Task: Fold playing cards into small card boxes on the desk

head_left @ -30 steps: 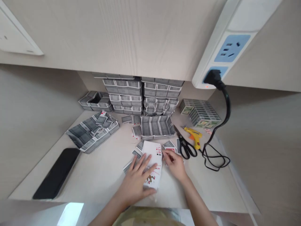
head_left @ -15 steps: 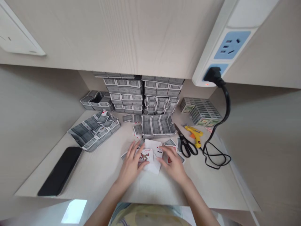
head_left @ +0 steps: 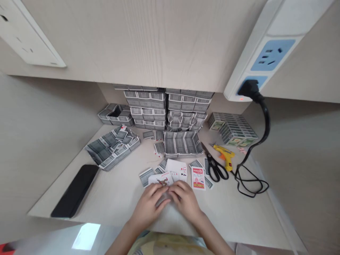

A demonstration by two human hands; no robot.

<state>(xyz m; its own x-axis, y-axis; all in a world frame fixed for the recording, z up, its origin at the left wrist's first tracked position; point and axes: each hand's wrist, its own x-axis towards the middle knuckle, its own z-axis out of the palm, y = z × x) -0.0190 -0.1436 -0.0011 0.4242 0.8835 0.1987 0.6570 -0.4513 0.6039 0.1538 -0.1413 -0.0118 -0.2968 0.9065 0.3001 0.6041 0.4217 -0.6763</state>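
My left hand (head_left: 151,202) and my right hand (head_left: 185,201) meet at the near edge of some loose playing cards. The fingers of both are bent inward with the tips together; whatever they pinch there is hidden. A joker card (head_left: 157,178) lies face up and slanted just beyond my left fingertips. Behind my right fingers lie white face-up cards, among them an ace (head_left: 183,174). A red-and-white POKER card (head_left: 198,178) lies to the right of my right hand. Several grey-backed cards (head_left: 146,176) are spread around this group.
Behind the cards stands an open box made of cards (head_left: 183,154); another card box (head_left: 119,156) holding loose cards sits left. Stacked card boxes (head_left: 148,113) fill the back. Right are scissors (head_left: 216,168), a yellow glue gun (head_left: 225,156) and its cable (head_left: 251,195). A black phone (head_left: 75,191) lies left.
Both hands have drawn toward my body and come together. The joker has turned and shifted slightly left. The POKER card, partly covered by my right hand before, is uncovered. The view has swung slightly left.
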